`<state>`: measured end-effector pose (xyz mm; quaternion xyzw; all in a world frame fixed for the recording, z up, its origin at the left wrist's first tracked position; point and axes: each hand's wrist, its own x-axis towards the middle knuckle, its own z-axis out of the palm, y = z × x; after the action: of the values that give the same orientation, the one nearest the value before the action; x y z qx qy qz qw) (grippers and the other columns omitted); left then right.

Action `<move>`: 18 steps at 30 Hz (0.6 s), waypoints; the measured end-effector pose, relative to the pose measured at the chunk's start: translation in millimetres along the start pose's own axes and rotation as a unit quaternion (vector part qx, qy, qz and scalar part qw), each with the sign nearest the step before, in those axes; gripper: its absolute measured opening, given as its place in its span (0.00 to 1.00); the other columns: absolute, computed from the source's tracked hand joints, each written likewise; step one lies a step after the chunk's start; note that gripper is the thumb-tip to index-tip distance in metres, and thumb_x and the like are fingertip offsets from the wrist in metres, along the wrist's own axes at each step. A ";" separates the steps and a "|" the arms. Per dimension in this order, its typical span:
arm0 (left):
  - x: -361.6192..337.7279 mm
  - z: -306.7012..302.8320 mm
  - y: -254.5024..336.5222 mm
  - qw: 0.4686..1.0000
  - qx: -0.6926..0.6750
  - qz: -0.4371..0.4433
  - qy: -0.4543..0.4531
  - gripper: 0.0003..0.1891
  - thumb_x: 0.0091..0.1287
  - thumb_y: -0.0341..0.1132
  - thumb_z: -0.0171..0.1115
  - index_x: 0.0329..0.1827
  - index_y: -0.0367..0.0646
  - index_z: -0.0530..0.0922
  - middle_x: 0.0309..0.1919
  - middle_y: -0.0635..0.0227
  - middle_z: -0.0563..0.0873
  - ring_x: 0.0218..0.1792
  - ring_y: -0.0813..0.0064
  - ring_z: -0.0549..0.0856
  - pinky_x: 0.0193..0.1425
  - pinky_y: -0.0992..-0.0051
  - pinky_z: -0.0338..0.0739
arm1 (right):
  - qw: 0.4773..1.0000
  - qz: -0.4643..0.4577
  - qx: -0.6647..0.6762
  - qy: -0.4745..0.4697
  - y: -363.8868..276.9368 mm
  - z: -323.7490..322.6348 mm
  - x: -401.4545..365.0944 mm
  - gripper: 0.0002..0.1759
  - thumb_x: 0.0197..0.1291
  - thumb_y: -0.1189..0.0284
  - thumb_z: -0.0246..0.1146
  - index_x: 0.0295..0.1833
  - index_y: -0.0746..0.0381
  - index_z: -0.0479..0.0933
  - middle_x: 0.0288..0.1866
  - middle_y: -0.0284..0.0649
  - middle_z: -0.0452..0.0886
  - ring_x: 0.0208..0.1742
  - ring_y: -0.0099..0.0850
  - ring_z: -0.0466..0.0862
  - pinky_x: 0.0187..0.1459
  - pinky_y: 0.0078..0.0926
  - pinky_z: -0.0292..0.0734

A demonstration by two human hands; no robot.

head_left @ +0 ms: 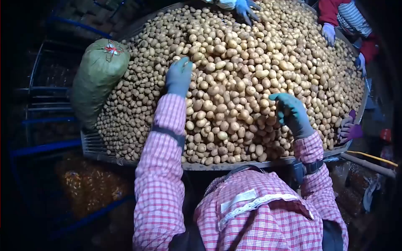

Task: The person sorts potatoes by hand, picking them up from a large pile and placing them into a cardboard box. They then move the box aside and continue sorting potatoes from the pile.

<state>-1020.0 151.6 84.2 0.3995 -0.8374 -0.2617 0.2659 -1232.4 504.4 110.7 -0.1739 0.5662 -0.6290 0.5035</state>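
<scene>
A wide heap of potatoes (222,90) fills a metal-edged table (201,167). My left hand (179,77), in a grey-blue glove, reaches onto the heap left of the middle; its fingers bend over the potatoes, and what lies under them is hidden. To the right, my right hand (292,113), in a grey glove with teal fingertips, is held over the heap with its fingers curved and apart. No potato shows clearly in its grasp. Both of my sleeves are pink checked cloth.
A full green sack (102,69) tied with red string stands at the table's left. Co-workers' gloved hands (246,10) (328,33) touch the heap at the far side and upper right. Purple gloves (349,128) lie at the right edge. Blue rails (46,147) stand left.
</scene>
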 end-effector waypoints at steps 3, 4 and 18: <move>45.8 52.2 -11.7 0.997 0.050 0.024 -0.050 0.25 0.68 0.47 0.69 0.64 0.45 0.83 0.59 0.52 0.86 0.59 0.59 0.85 0.66 0.64 0.78 | 0.999 0.030 0.029 0.001 5.6 21.8 -11.9 0.20 0.74 0.59 0.60 0.52 0.64 0.86 0.22 0.28 0.71 0.22 0.18 0.73 0.21 0.18 0.65; 43.5 56.8 10.7 0.989 0.131 -0.026 -0.069 0.26 0.66 0.50 0.70 0.64 0.48 0.83 0.60 0.53 0.85 0.59 0.57 0.85 0.66 0.63 0.78 | 0.999 0.040 0.011 0.007 5.8 26.7 -16.6 0.21 0.72 0.57 0.62 0.51 0.65 0.86 0.21 0.27 0.70 0.22 0.19 0.73 0.21 0.20 0.66; 94.8 11.8 -34.3 0.989 0.130 0.005 -0.067 0.27 0.69 0.37 0.67 0.72 0.47 0.78 0.70 0.54 0.79 0.67 0.59 0.82 0.72 0.63 0.77 | 0.989 -0.017 -0.123 0.076 42.4 22.6 -39.2 0.18 0.77 0.62 0.57 0.53 0.63 0.87 0.26 0.26 0.77 0.22 0.14 0.75 0.21 0.13 0.66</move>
<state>-1060.7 59.0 75.7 0.4079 -0.8822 -0.1755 0.1566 -1179.1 531.2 93.5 -0.1953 0.6730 -0.5744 0.4231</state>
